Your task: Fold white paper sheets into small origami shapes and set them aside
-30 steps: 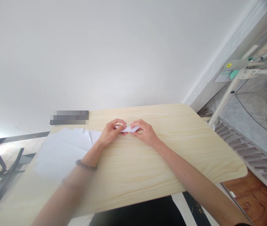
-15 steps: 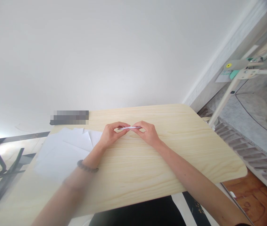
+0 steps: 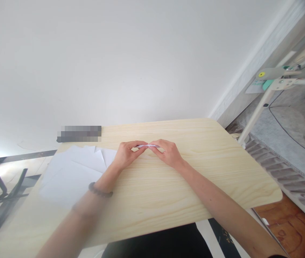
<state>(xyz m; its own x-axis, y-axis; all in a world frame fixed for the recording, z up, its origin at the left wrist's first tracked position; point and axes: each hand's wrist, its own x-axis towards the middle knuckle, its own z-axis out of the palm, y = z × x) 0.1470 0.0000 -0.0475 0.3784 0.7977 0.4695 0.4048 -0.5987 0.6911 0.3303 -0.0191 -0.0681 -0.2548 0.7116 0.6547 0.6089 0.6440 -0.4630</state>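
Between my fingertips, over the middle of the wooden table, a small folded piece of white paper (image 3: 148,145) shows as a thin strip seen edge-on. My left hand (image 3: 127,153) pinches its left part between thumb and fingers. On the other side my right hand (image 3: 167,152) grips the right part the same way, and the fingertips of both hands almost meet at the centre. Much of the paper is hidden by the fingers. A dark bead bracelet (image 3: 100,190) circles my left wrist.
Several loose white paper sheets (image 3: 69,172) overlap on the left of the table (image 3: 168,200), partly under my left forearm. A blurred dark object (image 3: 79,134) lies at the back left edge. Behind the table stands a wall (image 3: 141,61); a white metal frame (image 3: 257,111) is at the right.
My fingers have shifted slightly on the folded paper, and it now looks flatter and thinner. Both hands stay in nearly the same place.
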